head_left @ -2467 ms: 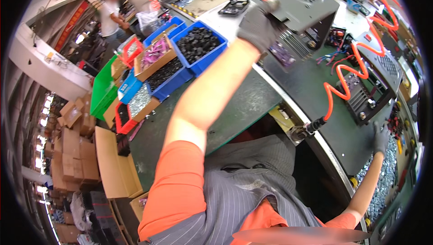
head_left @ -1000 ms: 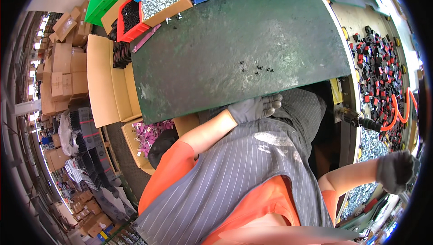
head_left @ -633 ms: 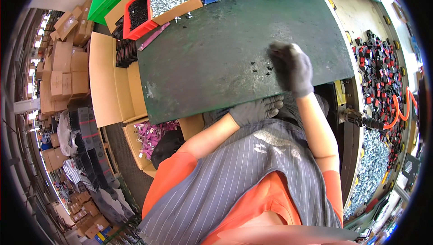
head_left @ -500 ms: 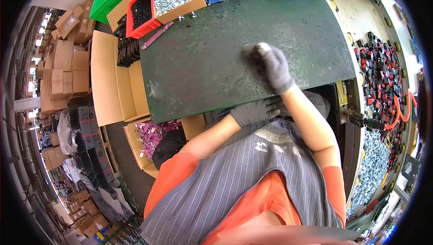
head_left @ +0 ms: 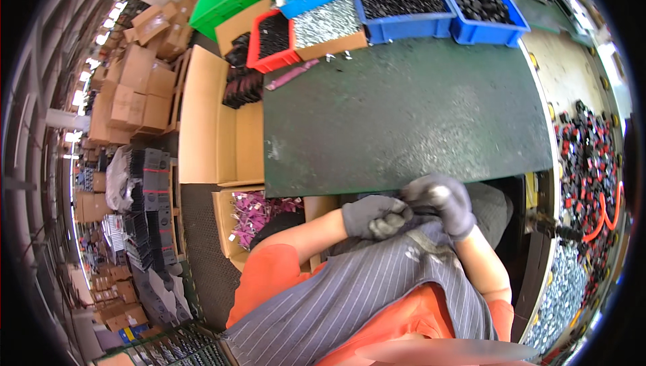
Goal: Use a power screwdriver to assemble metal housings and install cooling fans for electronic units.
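Both hands wear grey work gloves and are close together over my lap, just below the near edge of the dark green worktable (head_left: 404, 117). My left hand (head_left: 378, 218) is curled, with its knuckles showing; whatever its fingers may hold is hidden. Beside it, my right hand (head_left: 444, 206) is bent inward with closed fingers, slightly blurred. Between the hands lies dark cloth of my striped apron (head_left: 350, 285), and I cannot tell whether either hand grips it.
Along the table's far side stand a red bin (head_left: 272, 41) of black parts, a carton (head_left: 330, 26) of silvery pieces and blue bins (head_left: 407, 28) of dark parts. A pink strip (head_left: 291, 74) lies near them. At left are open cartons (head_left: 202, 117); at right, heaped red-and-black parts (head_left: 585, 164).
My right hand has come off the tabletop, down to my left hand at the lap. The left fingers, stretched out before, are now curled. The view has shifted, showing more of the far bins.
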The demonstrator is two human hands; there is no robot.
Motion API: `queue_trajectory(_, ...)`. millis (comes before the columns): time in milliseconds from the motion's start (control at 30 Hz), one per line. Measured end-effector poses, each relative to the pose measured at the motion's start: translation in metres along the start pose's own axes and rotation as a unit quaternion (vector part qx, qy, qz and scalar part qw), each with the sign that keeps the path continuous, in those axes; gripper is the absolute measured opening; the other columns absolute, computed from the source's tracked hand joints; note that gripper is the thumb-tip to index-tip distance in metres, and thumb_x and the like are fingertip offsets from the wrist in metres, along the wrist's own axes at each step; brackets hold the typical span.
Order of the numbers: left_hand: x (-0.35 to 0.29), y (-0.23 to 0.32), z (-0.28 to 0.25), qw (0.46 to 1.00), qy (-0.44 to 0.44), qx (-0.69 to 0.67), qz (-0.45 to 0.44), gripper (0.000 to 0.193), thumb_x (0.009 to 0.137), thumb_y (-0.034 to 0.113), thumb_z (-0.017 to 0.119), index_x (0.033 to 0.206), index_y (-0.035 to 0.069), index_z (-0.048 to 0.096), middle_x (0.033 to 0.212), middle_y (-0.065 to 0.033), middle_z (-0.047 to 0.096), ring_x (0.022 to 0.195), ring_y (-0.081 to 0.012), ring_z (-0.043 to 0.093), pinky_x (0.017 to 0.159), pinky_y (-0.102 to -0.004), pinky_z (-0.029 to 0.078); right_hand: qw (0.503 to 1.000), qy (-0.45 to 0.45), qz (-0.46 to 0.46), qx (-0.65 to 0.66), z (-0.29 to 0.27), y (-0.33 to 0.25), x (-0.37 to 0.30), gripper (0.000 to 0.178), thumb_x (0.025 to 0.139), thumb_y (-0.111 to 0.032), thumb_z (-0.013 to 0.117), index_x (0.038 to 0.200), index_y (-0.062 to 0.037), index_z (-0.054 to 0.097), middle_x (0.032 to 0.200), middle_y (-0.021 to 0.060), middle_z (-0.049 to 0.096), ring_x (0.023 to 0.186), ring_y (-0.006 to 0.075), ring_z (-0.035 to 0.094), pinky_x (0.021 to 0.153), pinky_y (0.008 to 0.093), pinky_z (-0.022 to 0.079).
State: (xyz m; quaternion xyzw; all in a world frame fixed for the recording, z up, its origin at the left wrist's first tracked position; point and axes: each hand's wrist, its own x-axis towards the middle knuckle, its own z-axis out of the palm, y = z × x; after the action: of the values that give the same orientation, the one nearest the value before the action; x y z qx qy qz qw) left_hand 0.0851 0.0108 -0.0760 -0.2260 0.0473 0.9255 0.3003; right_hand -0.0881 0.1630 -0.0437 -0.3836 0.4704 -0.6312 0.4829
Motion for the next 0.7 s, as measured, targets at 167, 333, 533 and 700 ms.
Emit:
queue_trajectory(167,-0.116,0.108,0.050,0.876,0.131,0.332,0.326,0.033,0.101,0.032,0.050,0.102,0.000,0.059,0.062,0.0051,0.040,0.047,-0.0039,0.033,0.041,-0.0205,0.025,0.952,0.245,-0.069,0.169,-0.037,0.010,-0.002,0.044,0.100,-0.036,0.048,0.100,0.0050,0.065,0.085,0.0153,0.068,0.082,0.0251,0.065,0.080,0.0384,0.052)
queue_trajectory(333,-0.179,0.274,0.063,0.434,0.399,0.529,0.610,0.053,0.102,0.047,0.044,0.132,0.004,0.053,0.101,-0.0139,0.067,0.083,-0.0211,0.067,0.070,-0.0324,0.054,0.967,0.236,-0.041,0.090,-0.051,0.013,-0.040,0.043,0.097,-0.036,0.055,0.106,0.0047,0.064,0.087,0.0135,0.069,0.082,0.0216,0.065,0.080,0.0331,0.052)
queue_trajectory(533,-0.170,0.326,0.006,0.232,0.699,0.609,0.294,0.067,0.100,0.052,0.040,0.149,0.007,0.037,0.154,-0.0194,0.038,0.137,-0.0378,0.044,0.110,-0.0456,0.037,0.955,0.296,-0.001,-0.005,-0.071,-0.027,-0.138,0.050,0.088,-0.040,0.063,0.111,0.0046,0.063,0.094,0.0142,0.070,0.085,0.0193,0.067,0.079,0.0307,0.053)
queue_trajectory(700,-0.168,0.323,-0.001,0.145,0.665,0.658,0.322,0.059,0.102,0.044,0.043,0.151,0.012,0.038,0.147,-0.0217,0.046,0.131,-0.0398,0.048,0.104,-0.0477,0.042,0.874,0.486,-0.006,-0.014,-0.112,-0.055,-0.302,0.047,0.089,-0.037,0.063,0.110,0.0046,0.063,0.089,0.0113,0.070,0.079,0.0188,0.067,0.076,0.0312,0.053)
